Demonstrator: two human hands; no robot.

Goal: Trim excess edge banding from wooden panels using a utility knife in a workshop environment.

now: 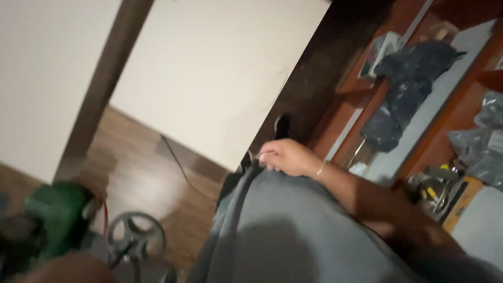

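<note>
My right hand [285,157] rests on my knee, which is covered in grey cloth [272,225], with the fingers curled shut. A thin bracelet sits on its wrist. Something small and pale shows at the fingertips, too blurred to name. A blurred skin-coloured shape [68,268] at the bottom left edge may be my left hand or arm. I cannot make out its fingers. It lies close to a green machine [52,212] and a grey metal handwheel [136,236].
A wooden floor [136,157] carries a thin dark cable [175,157] along a white wall. A dark wooden post [105,78] stands at the left. Reddish shelves [456,115] on the right hold black bags [408,84], grey bags [479,147] and small yellow-and-metal parts [432,188].
</note>
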